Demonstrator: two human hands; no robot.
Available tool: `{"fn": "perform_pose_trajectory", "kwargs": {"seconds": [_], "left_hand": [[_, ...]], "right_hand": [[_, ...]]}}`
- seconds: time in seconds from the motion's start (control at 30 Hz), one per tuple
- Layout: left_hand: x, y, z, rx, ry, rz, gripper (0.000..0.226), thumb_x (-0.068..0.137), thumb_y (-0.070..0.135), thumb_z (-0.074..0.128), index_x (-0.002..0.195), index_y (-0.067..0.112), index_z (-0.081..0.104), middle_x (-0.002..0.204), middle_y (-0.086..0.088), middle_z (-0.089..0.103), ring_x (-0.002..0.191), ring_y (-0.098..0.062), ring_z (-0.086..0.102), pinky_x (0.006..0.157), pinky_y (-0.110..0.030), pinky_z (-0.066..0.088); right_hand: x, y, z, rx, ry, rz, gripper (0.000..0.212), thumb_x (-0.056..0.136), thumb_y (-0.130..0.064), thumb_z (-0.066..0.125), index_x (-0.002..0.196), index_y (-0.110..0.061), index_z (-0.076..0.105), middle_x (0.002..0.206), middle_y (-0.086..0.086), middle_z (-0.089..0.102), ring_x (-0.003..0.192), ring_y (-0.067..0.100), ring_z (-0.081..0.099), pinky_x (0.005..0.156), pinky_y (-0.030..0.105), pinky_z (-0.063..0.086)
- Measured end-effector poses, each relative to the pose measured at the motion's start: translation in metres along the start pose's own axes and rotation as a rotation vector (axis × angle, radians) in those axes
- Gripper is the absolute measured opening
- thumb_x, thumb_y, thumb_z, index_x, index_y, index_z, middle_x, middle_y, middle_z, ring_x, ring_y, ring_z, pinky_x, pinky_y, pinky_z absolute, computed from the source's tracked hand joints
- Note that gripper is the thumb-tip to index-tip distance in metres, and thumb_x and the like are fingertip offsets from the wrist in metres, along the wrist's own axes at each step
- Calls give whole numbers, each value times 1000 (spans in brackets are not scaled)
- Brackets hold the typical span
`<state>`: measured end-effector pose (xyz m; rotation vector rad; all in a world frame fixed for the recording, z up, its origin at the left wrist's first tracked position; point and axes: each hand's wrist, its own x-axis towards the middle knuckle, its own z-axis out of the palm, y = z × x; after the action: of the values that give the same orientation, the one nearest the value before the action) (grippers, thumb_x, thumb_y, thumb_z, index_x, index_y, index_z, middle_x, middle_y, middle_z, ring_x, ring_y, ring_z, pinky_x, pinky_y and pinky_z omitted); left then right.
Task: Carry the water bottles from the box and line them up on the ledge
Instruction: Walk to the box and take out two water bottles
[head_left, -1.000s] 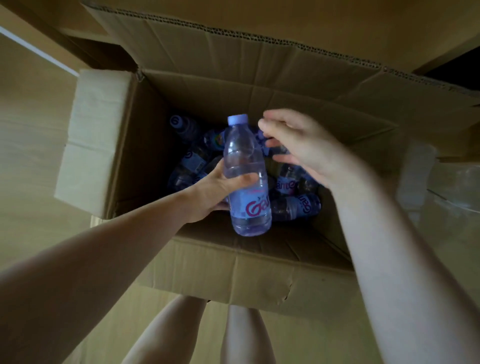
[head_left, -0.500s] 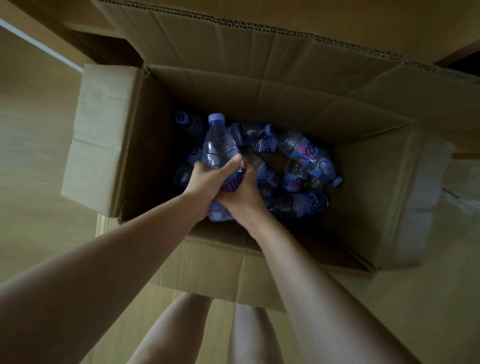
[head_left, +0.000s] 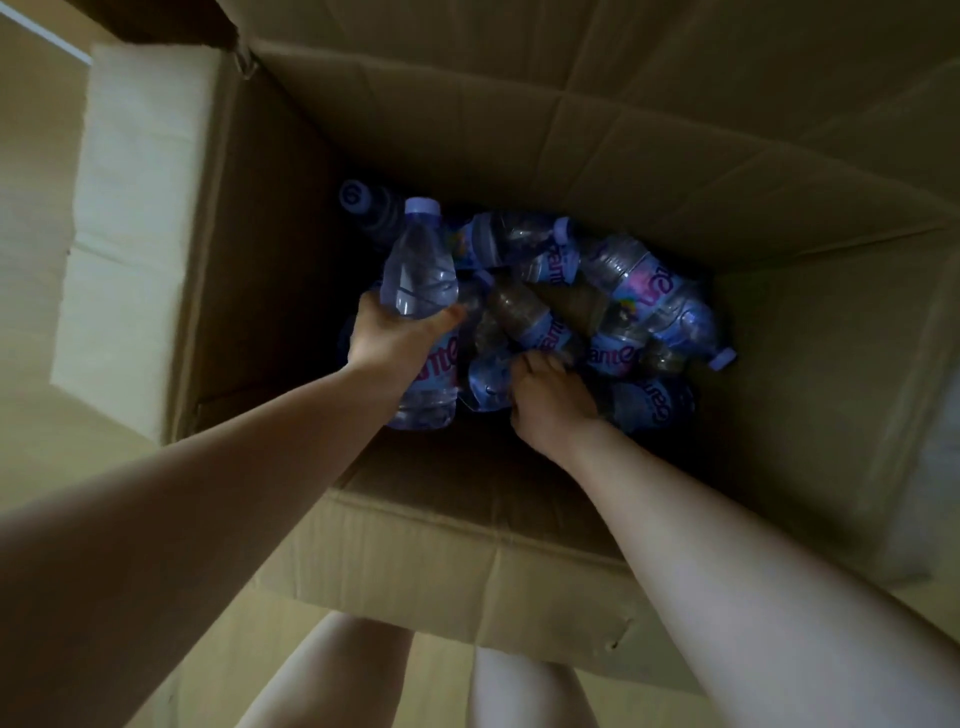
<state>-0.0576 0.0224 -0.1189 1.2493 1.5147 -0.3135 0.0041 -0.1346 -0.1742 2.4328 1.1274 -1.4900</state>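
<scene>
Open cardboard box (head_left: 249, 270) viewed from above, flaps spread, standing on the floor (head_left: 31, 218). At 9 o'clock of the box interior, the left hand (head_left: 395, 343) wraps fingers and thumb around an upright water bottle (head_left: 421, 275), lavender cap at 12 o'clock. Just beside it, toward 6 o'clock, the right hand (head_left: 545, 395) reaches into the pile of lying bottles (head_left: 639, 306), fingers curled at a bottle (head_left: 485, 382); whether it grips cannot be told. The pile fills the interior from centre to 3 o'clock.
</scene>
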Motion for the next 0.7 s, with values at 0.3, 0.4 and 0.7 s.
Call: {"fn": "perform_pose_trajectory", "kwargs": {"seconds": [0.3,0.4,0.7], "left_hand": [[23,-15,14,-68,22,-25,61,74,35,81,123,16,51,105,-3,68,88,-17,69,78,-34,58],[25,-17,17,-73,11,-10,60,75,33,81,124,15,52,108,-4,68,91,-19,70,81,-38,58],[22,-15,10,-53,9,17,64,72,35,82,125,18,52,104,-1,69,85,-16,70,67,-29,57]], "right_hand": [[49,4,33,-446,-75,-74,96,90,-32,63,156,-16,-6,164,7,-3,150,27,-4,119,56,1],[65,8,32,-427,-108,-37,102,85,-30,70,156,-20,-4,161,7,10,148,29,10,118,59,7],[56,6,25,-366,-69,-63,86,83,-30,73,152,-20,21,150,9,35,135,30,39,108,51,31]]}}
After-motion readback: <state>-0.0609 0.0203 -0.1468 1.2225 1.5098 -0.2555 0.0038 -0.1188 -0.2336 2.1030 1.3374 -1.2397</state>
